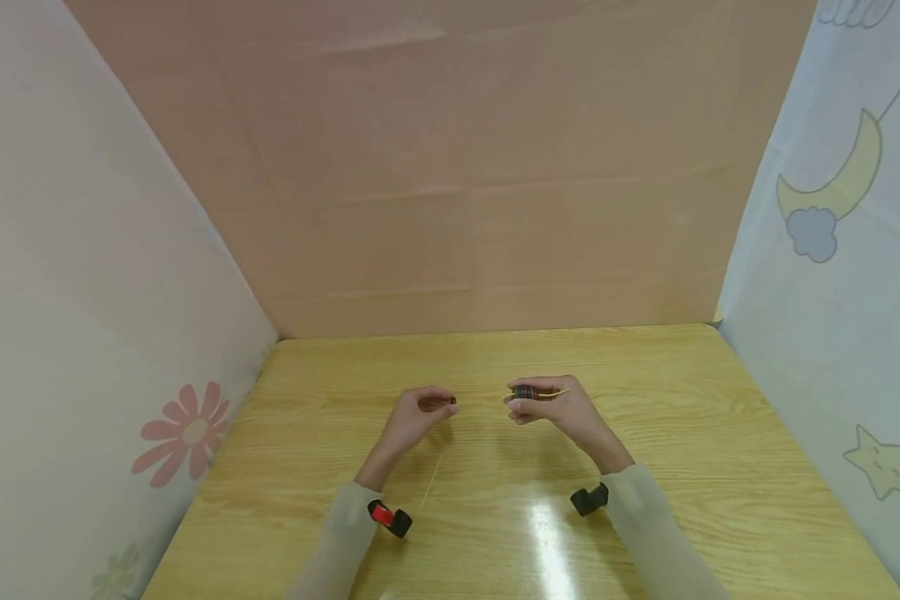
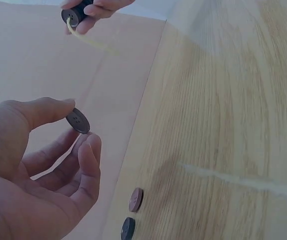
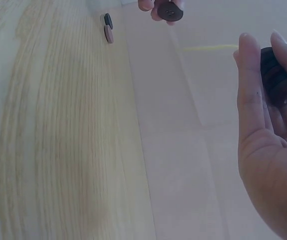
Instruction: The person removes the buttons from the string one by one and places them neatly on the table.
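Observation:
Between thumb and fingertips, my left hand [image 1: 411, 418] pinches a dark round button [image 2: 77, 121] by its edges, its small holes showing in the left wrist view. To its right, my right hand [image 1: 573, 410] grips a stack of buttons [image 1: 525, 392], dark with reddish bands, threaded on a yellow cord [image 1: 555, 394]. A length of cord sticks out of each end of the stack. In the left wrist view, the cord comes out through the face of the end button and curves down. The single button and the stack are apart, both held above the table.
Two loose buttons lie on the wooden table [image 1: 495, 500], a reddish-brown button [image 2: 136, 200] and a dark button [image 2: 128, 228]. A tan sheet [image 1: 457, 208] stands along the table's back edge, and patterned white sheets [image 1: 82, 250] rise at both sides. Both wrists wear small black cameras.

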{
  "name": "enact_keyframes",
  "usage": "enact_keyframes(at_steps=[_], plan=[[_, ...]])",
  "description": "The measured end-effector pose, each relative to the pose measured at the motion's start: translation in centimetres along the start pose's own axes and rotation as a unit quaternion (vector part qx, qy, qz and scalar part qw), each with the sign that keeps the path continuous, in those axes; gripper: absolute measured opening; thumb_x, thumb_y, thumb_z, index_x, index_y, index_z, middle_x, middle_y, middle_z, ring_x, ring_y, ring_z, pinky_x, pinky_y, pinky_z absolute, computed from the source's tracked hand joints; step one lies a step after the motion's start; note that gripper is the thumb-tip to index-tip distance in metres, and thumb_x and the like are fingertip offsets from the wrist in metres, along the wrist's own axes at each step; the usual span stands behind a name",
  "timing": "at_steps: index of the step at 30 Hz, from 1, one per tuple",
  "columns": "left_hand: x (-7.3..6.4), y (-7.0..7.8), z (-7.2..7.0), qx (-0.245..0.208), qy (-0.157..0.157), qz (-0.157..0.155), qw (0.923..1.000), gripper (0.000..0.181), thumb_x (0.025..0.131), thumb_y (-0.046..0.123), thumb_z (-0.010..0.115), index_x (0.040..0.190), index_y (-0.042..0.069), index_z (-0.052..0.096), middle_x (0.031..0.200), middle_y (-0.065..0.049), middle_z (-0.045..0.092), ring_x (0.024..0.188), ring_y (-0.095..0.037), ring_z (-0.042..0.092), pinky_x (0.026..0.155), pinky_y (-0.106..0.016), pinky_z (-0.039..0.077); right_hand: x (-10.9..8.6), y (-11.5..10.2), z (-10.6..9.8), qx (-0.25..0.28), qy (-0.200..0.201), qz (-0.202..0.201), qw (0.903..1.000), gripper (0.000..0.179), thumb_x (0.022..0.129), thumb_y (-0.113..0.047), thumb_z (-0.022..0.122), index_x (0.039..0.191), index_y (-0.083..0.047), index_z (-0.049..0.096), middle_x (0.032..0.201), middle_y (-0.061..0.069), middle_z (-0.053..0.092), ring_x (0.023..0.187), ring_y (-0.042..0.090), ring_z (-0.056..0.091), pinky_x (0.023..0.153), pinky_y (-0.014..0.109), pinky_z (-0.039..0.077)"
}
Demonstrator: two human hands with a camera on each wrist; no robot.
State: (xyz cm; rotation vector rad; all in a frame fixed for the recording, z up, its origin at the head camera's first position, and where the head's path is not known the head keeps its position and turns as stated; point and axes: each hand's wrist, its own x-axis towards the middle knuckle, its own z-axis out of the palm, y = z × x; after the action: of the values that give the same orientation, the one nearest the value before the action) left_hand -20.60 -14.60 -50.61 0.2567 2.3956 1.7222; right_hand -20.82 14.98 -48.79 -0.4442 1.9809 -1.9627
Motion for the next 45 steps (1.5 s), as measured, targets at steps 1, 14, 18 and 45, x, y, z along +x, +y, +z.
enact_keyframes(at_steps=[1,14,18,45], plan=[[0.0,-0.1,-0.1,0.005,0.004,0.001,1.0000,0.037,0.089,0.033,0.073,0.119,0.010,0.069,0.112,-0.007,0.070,0.100,-0.021,0.067,0.088,-0.050,0.055,0.0,0.0,-0.1,0.001,0.001,0.001,1.0000,0.044,0.085,-0.028,0.077,0.124,-0.009,0.066,0.113,0.020,0.072,0.103,0.048,0.066,0.088,0.051,0.057],[0.1,-1.5,-1.6,0.060,0.043,0.013,0.9972,0.032,0.090,0.026,0.073,0.117,0.008,0.070,0.108,-0.003,0.073,0.096,-0.019,0.067,0.084,-0.033,0.056,-0.3,0.0,-0.7,-0.003,0.004,0.000,1.0000,0.045,0.086,-0.029,0.076,0.125,-0.009,0.066,0.109,0.013,0.074,0.095,0.033,0.073,0.091,0.048,0.056],[0.1,-2.1,-2.0,0.086,0.066,0.001,0.9941,0.031,0.089,0.027,0.074,0.115,0.011,0.071,0.105,-0.002,0.073,0.092,-0.018,0.067,0.082,-0.033,0.056,-0.4,0.0,-0.7,-0.004,0.005,0.001,1.0000,0.044,0.086,-0.029,0.076,0.125,-0.010,0.066,0.109,0.013,0.074,0.094,0.031,0.074,0.090,0.045,0.057],[0.0,-5.0,-5.6,0.204,0.140,0.006,0.9689,0.026,0.087,0.017,0.075,0.109,0.005,0.071,0.100,-0.007,0.072,0.088,-0.018,0.065,0.078,-0.032,0.056,-0.7,0.1,-1.0,-0.009,-0.006,-0.014,0.9998,0.044,0.089,-0.027,0.074,0.128,-0.008,0.064,0.110,0.014,0.074,0.094,0.029,0.074,0.089,0.048,0.057]])
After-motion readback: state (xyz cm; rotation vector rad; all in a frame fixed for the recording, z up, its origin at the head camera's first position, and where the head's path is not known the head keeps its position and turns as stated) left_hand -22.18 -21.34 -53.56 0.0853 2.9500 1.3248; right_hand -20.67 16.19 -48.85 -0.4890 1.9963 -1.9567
